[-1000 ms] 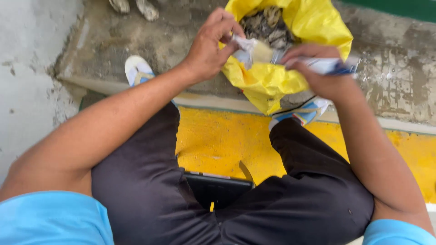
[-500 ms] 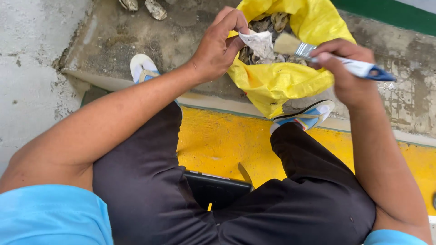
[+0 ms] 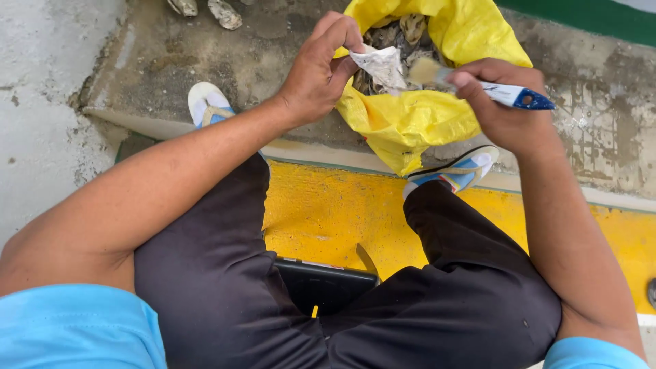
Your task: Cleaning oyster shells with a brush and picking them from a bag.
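Both forearms reach forward from the bent knees, which are spread apart. The left hand (image 3: 318, 75) is raised, wrist slightly bent, thumb and fingertips pinched together. The right hand (image 3: 502, 102) is closed into a fist, knuckles turned up, its thumb pressing on top. The two hands are near, not touching

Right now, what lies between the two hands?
In the head view, the grey shell pinched by the left hand and the bristles of the brush held by the right hand, above the open yellow bag.
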